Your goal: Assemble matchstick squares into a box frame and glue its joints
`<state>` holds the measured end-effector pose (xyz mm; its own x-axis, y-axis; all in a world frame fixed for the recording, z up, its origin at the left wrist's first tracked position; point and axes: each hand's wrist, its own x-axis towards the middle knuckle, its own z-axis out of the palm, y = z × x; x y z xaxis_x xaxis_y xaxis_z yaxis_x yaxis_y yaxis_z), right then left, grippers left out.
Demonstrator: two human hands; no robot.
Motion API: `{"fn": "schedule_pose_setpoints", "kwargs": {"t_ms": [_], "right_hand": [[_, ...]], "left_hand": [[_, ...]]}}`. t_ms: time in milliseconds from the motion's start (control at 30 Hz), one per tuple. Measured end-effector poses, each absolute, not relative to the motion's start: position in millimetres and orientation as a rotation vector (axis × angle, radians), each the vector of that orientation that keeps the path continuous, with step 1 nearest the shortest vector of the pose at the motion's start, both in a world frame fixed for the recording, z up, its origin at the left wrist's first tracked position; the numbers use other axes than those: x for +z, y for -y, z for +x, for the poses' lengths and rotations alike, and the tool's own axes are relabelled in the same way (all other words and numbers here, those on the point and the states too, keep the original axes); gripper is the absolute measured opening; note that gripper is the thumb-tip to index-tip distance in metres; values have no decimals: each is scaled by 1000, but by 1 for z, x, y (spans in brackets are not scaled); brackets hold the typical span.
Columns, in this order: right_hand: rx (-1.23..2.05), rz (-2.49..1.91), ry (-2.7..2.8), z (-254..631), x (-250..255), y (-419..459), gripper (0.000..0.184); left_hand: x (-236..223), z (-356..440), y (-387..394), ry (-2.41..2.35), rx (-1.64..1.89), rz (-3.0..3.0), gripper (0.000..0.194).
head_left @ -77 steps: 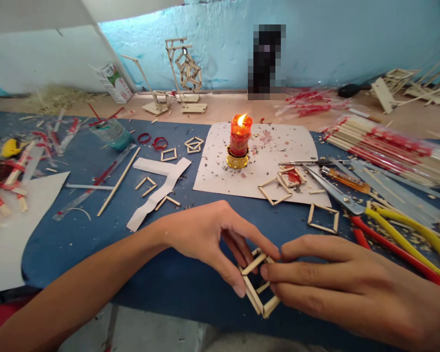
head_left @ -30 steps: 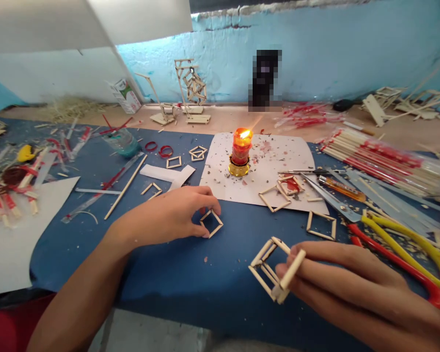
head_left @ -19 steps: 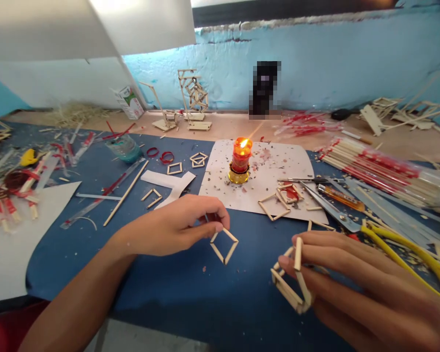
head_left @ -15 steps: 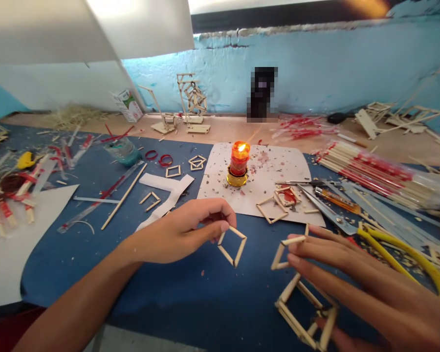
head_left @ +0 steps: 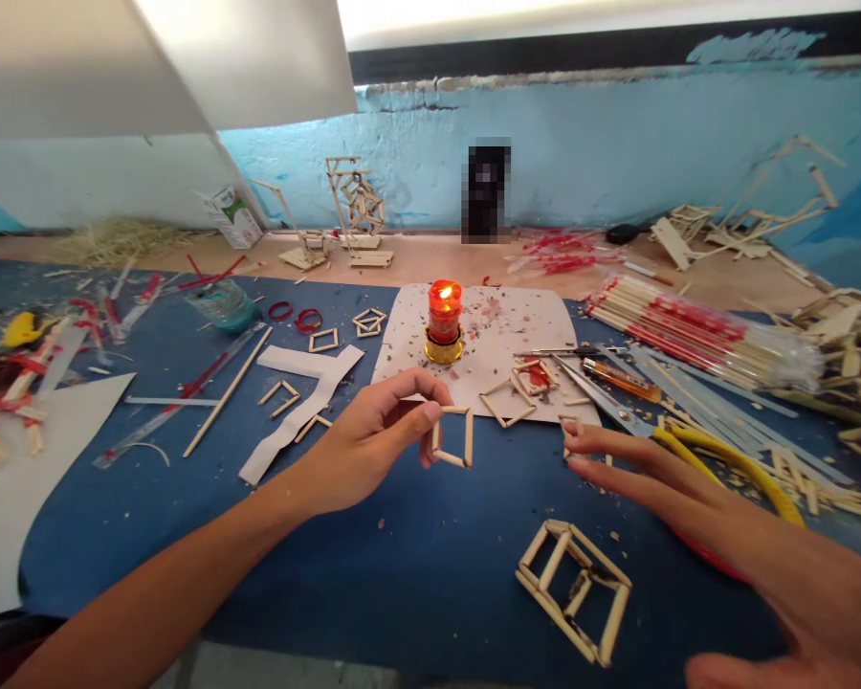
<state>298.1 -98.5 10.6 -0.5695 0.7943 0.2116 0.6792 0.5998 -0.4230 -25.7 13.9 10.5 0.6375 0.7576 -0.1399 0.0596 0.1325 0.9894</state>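
Observation:
Between thumb and fingers, my left hand (head_left: 384, 431) pinches a square stick frame (head_left: 469, 438) made of short pale sticks with darkened corners. My right hand (head_left: 717, 522) stretches its fingers leftward, its thumb low and apart. A second stick frame (head_left: 565, 421) shows at its fingertips, seemingly gripped between two fingers and mostly hidden by them. Below that hand, a box-shaped stick frame (head_left: 554, 560) rests on the blue mat (head_left: 402, 584), touched by neither hand. Beyond my hands a red candle lamp (head_left: 445, 311) burns on a gold base.
White paper (head_left: 402, 325) under the lamp carries crumbs and stick frames (head_left: 508, 402). At right lie yellow-handled scissors (head_left: 717, 469), an orange cutter (head_left: 621, 379) and bagged sticks (head_left: 695, 330). Leftward are paper strips (head_left: 308, 362), a long stick (head_left: 228, 392) and a glue cup (head_left: 226, 304).
The box-shaped frame, earlier at my right hand, now lies free on the mat. My right hand has risen away from it. The left hand's frame has turned, and the view has shifted slightly.

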Motion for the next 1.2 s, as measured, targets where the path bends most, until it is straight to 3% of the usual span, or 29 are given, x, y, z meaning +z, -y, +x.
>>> {"fn": "schedule_pose_setpoints", "kwargs": {"t_ms": [67, 267, 433, 900, 967, 1033, 1100, 1133, 1200], "right_hand": [[367, -1330, 2525, 305, 10, 97, 84], [183, -1441, 2235, 282, 13, 114, 43], [205, -1251, 2019, 249, 23, 123, 34], [272, -957, 2225, 270, 25, 116, 15], [348, -945, 2279, 276, 24, 112, 13], [442, -947, 2352, 281, 24, 109, 11], [538, -963, 2410, 283, 25, 107, 11], [583, -968, 2433, 283, 25, 105, 12], [657, -980, 2469, 282, 27, 103, 15]], "left_hand": [[15, -19, -7, -786, 603, 1372, 19], [34, 10, 26, -783, 537, 1431, 16], [39, 25, 43, -842, 526, 1389, 16], [24, 23, 72, -775, 600, 1328, 29], [11, 20, 86, -878, 747, 1581, 44], [-4, 22, 101, -1016, 816, 1869, 83], [-17, 28, 114, -1186, 809, 2005, 105], [-23, 33, 118, -1224, 799, 2033, 107], [-30, 41, 122, -1255, 827, 2030, 93]]}}
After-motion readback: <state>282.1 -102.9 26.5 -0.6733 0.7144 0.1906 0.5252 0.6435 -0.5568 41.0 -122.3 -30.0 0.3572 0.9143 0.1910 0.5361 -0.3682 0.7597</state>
